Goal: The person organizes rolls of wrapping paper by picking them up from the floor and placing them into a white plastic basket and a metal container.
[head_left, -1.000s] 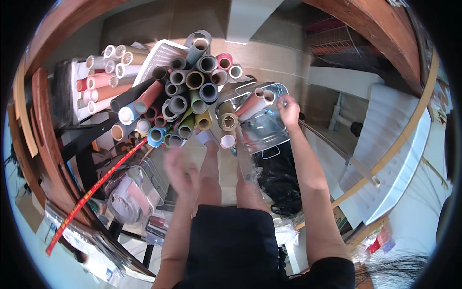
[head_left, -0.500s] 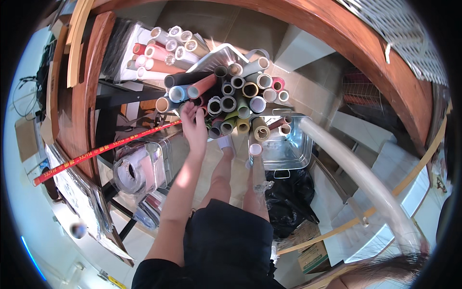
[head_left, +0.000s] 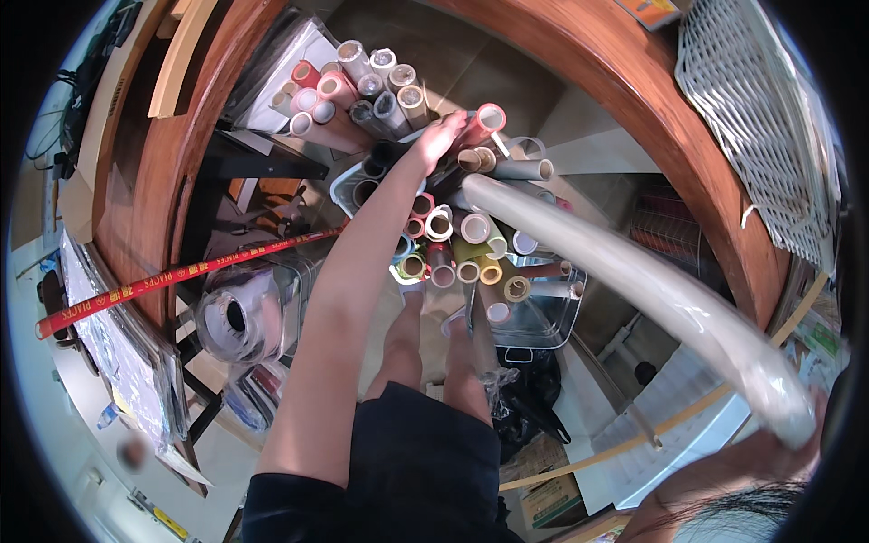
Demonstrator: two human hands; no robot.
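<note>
In the middle, a dense cluster of upright rolls (head_left: 472, 228) shows its round open ends, in grey, red, white, green and yellow, standing in a clear plastic bin (head_left: 344, 192). My left hand (head_left: 444, 140) reaches to the far side of the cluster, fingers stretched out against a pinkish-red roll (head_left: 487, 119). At the lower right, my right hand (head_left: 801, 443) grips the near end of a long white plastic-wrapped roll (head_left: 634, 267); its fingers are mostly hidden. This roll slants across the right side, and its far end lies over the cluster.
Further rolls (head_left: 348, 100) stand at the far left. A red strip (head_left: 181, 278) crosses the left side. Curved wooden beams (head_left: 625, 54) frame the far side, with a white wicker basket (head_left: 756, 127) at the right. A black bag (head_left: 529, 398) lies near my legs.
My left hand has moved up and right, to the pinkish-red roll, which now leans farther back. The long white roll has swung left, its far end now over the cluster.
</note>
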